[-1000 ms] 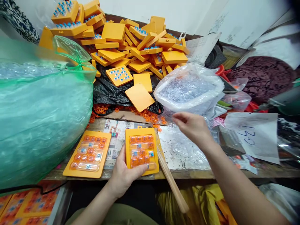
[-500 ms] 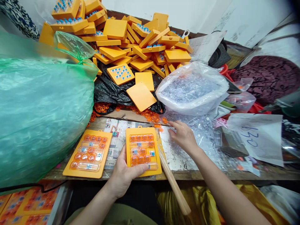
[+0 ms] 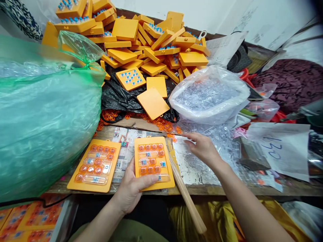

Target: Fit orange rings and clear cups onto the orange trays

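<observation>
My left hand (image 3: 133, 188) grips the lower left edge of a yellow panel (image 3: 168, 179), its thumb lying over a clear capsule near the bottom. Orange rings, clear covers and small blue parts fill the panel's face. My right hand (image 3: 202, 147) is over the white sheet, just right of the scattered orange rings (image 3: 165, 127); its thumb and index finger are apart, with nothing visible between them. Another filled yellow panel (image 3: 88, 186) lies at the left. A wooden stick (image 3: 188, 198) slants down from the right edge of the held panel.
Yellow panels (image 3: 124, 29) are heaped at the back. A green bag (image 3: 47, 127) bulges at the left. Clear plastic pieces lie in a white bag (image 3: 237, 107) and spill below it. A paper marked 130 (image 3: 290, 148) is at the right; filled panels (image 3: 37, 215) sit lower left.
My right hand has drawn slightly right and away from the orange rings. The view has shifted a little. My left hand keeps its grip on the panel.
</observation>
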Tool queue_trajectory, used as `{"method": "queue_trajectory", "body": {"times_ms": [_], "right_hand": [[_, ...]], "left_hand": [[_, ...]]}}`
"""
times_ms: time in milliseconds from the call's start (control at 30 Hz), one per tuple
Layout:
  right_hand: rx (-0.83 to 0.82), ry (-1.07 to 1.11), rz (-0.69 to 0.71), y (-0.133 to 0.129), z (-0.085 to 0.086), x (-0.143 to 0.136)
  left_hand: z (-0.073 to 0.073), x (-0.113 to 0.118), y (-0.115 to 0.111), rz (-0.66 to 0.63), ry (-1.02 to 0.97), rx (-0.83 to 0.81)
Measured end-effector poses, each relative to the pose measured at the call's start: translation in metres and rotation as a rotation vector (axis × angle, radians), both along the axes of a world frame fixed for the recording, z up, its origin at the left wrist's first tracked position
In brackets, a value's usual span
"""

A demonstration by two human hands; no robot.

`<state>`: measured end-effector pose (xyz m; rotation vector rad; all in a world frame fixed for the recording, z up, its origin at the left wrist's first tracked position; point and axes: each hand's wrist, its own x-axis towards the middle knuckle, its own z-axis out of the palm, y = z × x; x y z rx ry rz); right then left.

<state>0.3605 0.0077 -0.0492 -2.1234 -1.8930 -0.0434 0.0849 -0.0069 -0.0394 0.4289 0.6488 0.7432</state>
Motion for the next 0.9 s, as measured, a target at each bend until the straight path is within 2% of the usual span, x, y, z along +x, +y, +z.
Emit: {"method": "queue_trajectory", "body": {"times_ms": [200, 333, 433, 533, 700, 800, 900], "right_hand": [[-0.143, -0.048, 0.01, 0.003, 0.002, -0.032], [-0.142, 0.003, -0.016, 0.009, 0.008, -0.023], [-0.077, 0.077, -0.042, 0.012, 0.016, -0.013], [-0.016, 0.182, -0.033, 0.017, 0.021, -0.017], [0.009, 0.358, 0.108, 0.038, 0.026, -0.052], [0.038, 0.423, 0.167, 0.057, 0.038, -0.077], [-0.03, 0.466, 0.296, 0.073, 0.054, -0.103]], "left_hand": [[-0.003, 0.0, 0.0, -0.005, 0.037, 0.031], [-0.002, 0.0, 0.0, -0.003, 0.028, 0.027], [-0.003, 0.0, 0.0, -0.008, 0.017, 0.024], [-0.005, 0.002, 0.0, -0.022, 0.028, 0.044], [-0.005, 0.003, 0.0, -0.034, 0.054, 0.069], [-0.004, 0.005, 0.001, -0.02, 0.046, 0.04], [-0.003, 0.006, 0.004, -0.024, 0.019, 0.002]]}}
